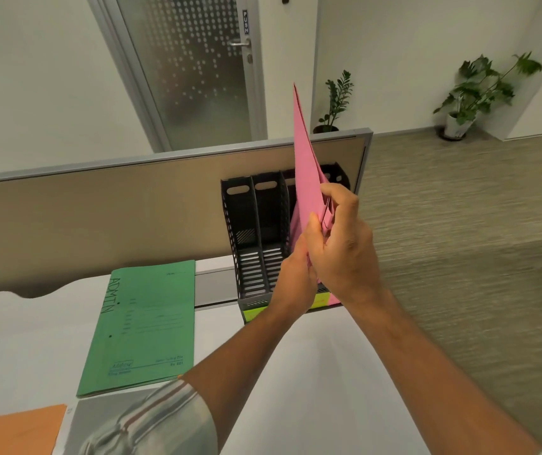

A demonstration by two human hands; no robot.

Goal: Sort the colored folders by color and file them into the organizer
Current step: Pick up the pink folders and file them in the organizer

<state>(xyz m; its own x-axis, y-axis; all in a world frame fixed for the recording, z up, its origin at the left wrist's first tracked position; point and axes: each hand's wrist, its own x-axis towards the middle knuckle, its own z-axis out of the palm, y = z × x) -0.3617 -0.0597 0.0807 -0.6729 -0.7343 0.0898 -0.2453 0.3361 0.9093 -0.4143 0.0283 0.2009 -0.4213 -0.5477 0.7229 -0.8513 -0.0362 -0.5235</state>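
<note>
Fingers of both hands, left hand [296,274] and right hand [342,251], clamp the pink folder [307,165] upright over the organizer [253,231] at the counter's far edge; lowering it into the right-hand slot seems next.

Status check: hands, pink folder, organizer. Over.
Left hand and right hand both gripping pink folder, upright over organizer, right-side slot. Two left slots look empty. Green folder and orange folder flat on desk. Nothing blocking.

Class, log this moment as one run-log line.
both hands: left hand, right hand | gripping pink paper folders | above black slotted organizer | green folder unfiled
</note>
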